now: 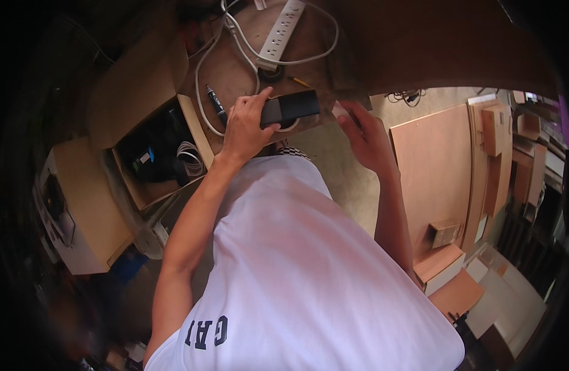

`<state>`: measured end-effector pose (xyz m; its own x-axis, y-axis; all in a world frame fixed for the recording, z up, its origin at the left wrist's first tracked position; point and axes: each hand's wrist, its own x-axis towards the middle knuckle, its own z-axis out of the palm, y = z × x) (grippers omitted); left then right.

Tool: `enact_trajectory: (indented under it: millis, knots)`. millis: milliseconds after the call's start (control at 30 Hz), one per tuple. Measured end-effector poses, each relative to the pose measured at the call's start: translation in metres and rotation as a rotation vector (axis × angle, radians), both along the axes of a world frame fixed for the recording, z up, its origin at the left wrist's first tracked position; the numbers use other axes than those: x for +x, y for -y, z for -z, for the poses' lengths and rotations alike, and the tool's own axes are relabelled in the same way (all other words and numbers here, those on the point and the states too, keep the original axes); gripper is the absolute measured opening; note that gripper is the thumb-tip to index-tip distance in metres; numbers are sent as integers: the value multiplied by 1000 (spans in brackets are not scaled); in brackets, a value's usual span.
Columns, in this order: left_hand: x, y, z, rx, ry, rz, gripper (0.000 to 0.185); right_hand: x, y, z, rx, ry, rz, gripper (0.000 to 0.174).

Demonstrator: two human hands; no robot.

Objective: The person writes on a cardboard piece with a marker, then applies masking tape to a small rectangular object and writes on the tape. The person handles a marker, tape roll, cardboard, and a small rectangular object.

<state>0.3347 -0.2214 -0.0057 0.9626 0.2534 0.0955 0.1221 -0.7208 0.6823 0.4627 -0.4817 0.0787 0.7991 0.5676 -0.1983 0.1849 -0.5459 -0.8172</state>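
Observation:
A flat, dark rectangular object [299, 106] with a greyer end section lies across the near edge of the workbench. My left hand [247, 121] has the grey end between thumb and fingers, with the index finger stretched out above it. What the object is, I cannot tell. To its right and apart from it, my right hand [362, 132] pinches a small pale piece [340, 110], perhaps paper or cloth. Just left of my left hand lies a black marker pen [215, 101]. A white cable [199, 88] loops around the marker and passes behind the hand.
A white power strip [281, 35] lies farther back on the bench [307, 69], near a roll of black tape [271, 74] and a yellow pencil-like stick [299, 81]. At left stands an open cardboard box [195, 125] with a coiled cable [190, 157]. Wooden panels [433, 171] lean at right.

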Motion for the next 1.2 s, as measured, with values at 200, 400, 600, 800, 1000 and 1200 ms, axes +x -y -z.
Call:
enact_trajectory:
  millis: [200, 400, 600, 800, 1000, 1200]
  knots:
    - [-27, -10, -25, 59, 2, -209, 88, 15, -13, -3, 39, -27, -133, 34]
    - [-68, 0, -65, -556, -231, -394, 57, -12, -26, 1, 173, -107, -367, 40]
    - [-71, 15, -72, -878, -301, -183, 62, -54, -53, -24, 111, -290, -468, 48]
    - [-64, 0, -90, -1165, -345, -62, 63, -68, -53, -15, 204, -199, -444, 49]
    - [-68, -9, -92, -1256, -381, -137, 56, -84, -66, -28, 214, -177, -362, 49]
    - [-75, -10, -86, -1253, -410, -116, 54, -102, -69, -37, 59, -230, -209, 47]
